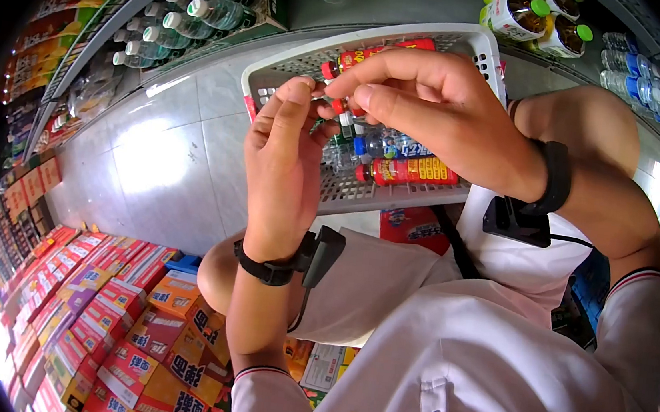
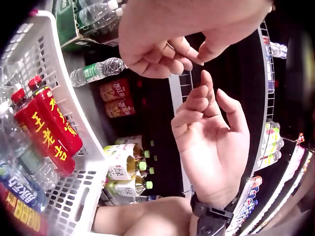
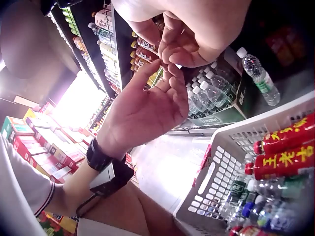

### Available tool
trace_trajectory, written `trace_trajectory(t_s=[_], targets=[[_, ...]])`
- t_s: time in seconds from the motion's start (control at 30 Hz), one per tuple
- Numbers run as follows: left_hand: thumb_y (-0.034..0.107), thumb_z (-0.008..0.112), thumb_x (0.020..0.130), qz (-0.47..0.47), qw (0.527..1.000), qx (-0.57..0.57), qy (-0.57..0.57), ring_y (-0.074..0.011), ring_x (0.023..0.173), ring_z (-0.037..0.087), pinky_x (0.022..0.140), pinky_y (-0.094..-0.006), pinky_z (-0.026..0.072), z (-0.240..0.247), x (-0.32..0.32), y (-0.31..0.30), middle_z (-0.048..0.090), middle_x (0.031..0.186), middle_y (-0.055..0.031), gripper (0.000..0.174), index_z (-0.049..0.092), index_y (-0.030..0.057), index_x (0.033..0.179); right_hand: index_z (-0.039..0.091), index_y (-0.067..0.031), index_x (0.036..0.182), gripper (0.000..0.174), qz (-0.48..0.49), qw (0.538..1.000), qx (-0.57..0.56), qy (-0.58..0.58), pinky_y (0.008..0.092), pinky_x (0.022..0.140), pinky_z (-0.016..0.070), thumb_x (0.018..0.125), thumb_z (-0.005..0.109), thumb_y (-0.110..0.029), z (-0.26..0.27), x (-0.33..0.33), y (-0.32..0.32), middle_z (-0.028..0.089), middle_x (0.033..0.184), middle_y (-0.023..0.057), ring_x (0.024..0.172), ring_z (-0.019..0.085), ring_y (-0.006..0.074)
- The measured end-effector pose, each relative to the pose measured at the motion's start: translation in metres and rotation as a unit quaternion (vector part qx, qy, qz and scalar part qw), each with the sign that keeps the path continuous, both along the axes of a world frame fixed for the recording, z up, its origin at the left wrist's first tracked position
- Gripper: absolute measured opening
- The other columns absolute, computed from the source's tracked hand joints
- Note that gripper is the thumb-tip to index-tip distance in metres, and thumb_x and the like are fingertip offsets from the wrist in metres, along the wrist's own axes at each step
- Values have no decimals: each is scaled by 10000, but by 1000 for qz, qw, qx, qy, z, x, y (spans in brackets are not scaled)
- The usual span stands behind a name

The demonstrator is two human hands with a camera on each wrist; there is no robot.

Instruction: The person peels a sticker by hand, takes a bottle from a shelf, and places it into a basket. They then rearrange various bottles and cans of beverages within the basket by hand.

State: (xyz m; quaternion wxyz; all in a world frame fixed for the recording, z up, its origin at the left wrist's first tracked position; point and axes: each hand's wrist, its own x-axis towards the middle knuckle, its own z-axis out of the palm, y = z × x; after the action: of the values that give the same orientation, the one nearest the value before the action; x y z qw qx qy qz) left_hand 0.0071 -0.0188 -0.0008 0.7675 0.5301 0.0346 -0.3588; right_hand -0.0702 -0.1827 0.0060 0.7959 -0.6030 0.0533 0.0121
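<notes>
In the head view my left hand (image 1: 282,165) and right hand (image 1: 455,127) are raised close together over a white plastic basket (image 1: 486,55). The left thumb and fingertips meet, with nothing visible held in them. Facing it, the right hand has its fingers loosely bent and its palm empty, as the left wrist view shows. Below the hands, the basket holds red bottles (image 2: 42,130) with yellow lettering, a blue-labelled bottle (image 2: 22,189) and several clear bottles (image 3: 275,188). Parts of these bottles are hidden behind my hands in the head view.
Beyond the basket, a low shelf carries a box of water bottles (image 1: 221,14), a lone water bottle (image 3: 261,78) and green-capped tea bottles (image 1: 519,17). Stacked cartons (image 1: 132,330) stand at lower left beside the tiled floor (image 1: 150,155). My bent knees flank the basket.
</notes>
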Motion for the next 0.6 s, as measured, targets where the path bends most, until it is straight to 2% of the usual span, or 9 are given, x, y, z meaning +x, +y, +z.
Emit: trace_trajectory(t_s=[0.6], targets=[[230,554,938,-18,1000,-16,-3,-90,833,539,782,-274,429,4,-1,-2,607,904,6,180,610,64,981,606,36,1101,222,-1,1000,-3,-1,243,845,475,938,512,-83,-1,2,0,638,1019,58,940,585,90]])
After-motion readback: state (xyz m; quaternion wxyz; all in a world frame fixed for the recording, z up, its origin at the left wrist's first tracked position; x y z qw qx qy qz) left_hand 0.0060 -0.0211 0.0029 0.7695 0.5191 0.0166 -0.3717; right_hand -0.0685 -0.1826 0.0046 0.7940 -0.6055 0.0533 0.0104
